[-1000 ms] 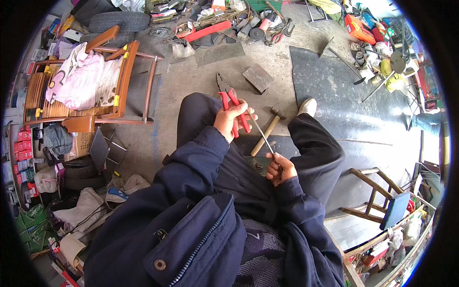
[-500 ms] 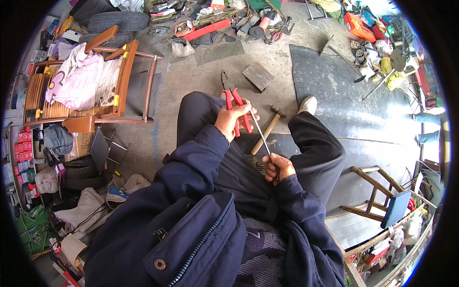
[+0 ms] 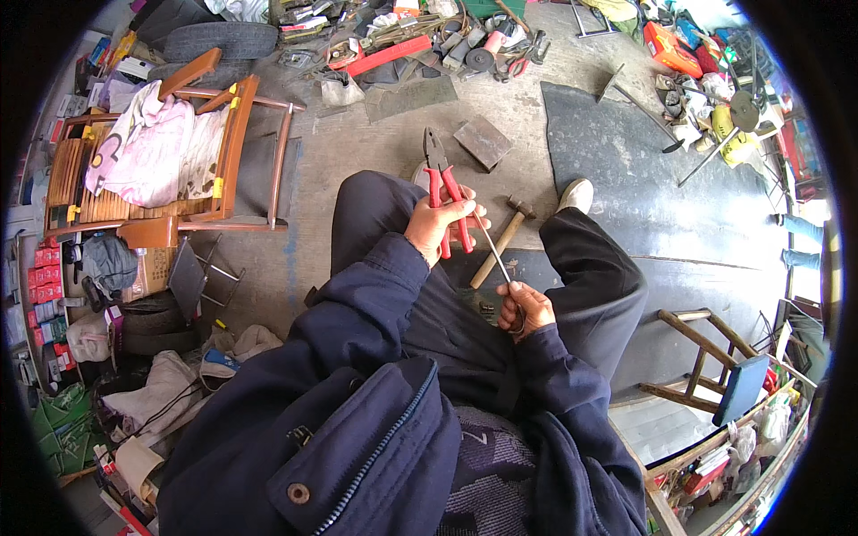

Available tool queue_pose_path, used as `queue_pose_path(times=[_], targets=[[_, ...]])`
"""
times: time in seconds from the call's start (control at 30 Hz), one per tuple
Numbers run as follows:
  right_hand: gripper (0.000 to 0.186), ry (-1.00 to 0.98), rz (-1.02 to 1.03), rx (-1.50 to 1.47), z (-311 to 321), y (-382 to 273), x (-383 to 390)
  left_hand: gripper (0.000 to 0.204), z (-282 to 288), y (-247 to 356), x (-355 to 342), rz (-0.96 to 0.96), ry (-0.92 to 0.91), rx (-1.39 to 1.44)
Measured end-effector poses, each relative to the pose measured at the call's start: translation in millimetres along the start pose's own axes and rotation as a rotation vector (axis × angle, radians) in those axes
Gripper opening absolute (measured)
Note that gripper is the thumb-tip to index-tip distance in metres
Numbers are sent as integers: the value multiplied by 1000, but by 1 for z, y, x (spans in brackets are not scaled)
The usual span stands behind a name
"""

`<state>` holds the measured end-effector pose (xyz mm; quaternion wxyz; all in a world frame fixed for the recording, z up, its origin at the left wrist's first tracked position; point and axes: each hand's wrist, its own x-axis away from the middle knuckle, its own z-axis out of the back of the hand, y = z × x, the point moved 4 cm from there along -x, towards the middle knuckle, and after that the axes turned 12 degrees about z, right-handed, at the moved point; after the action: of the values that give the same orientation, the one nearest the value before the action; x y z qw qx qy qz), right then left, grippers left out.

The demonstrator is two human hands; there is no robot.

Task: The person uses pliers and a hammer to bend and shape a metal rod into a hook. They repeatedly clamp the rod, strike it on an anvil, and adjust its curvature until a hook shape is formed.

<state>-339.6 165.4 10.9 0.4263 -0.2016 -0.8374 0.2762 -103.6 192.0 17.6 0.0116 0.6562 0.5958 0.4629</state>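
Observation:
My left hand (image 3: 424,229) is closed around the red handles of a pair of pliers (image 3: 434,154), whose dark jaws point away from me. A thin metal rod (image 3: 493,249) slants between my two hands. Its far end lies by the fingertips of my left hand, beside the pliers; whether those fingers grip it is hard to make out. My right hand (image 3: 529,308) pinches the near end of the rod, and that end is partly hidden by the fingers. Beyond the rod, a hammer (image 3: 507,234) with a wooden handle lies on the floor between my legs.
A flat metal block (image 3: 483,143) lies on the floor ahead. Tools and scrap surround a red bar (image 3: 387,56) at the back. A wooden chair (image 3: 234,152) with a cloth stands left, a small stool (image 3: 740,390) right. A long-handled tool (image 3: 645,112) rests on the dark mat (image 3: 590,134).
The pliers have turned slightly, so their jaws point a little further right and their handles sit differently in my left hand. Both hands have shifted slightly to the right.

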Motion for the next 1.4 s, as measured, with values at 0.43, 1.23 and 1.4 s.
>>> queue_pose_path(times=[0.43,1.23,1.4], targets=[[21,12,191,76,1,-6,-1,31,3,-2,-2,-1,14,27],[50,-112,177,-127,17,-26,14,11,20,8,-5,-104,149,134],[30,-169,384,-152,15,-30,20,15,21,7,-7,-104,169,137]])
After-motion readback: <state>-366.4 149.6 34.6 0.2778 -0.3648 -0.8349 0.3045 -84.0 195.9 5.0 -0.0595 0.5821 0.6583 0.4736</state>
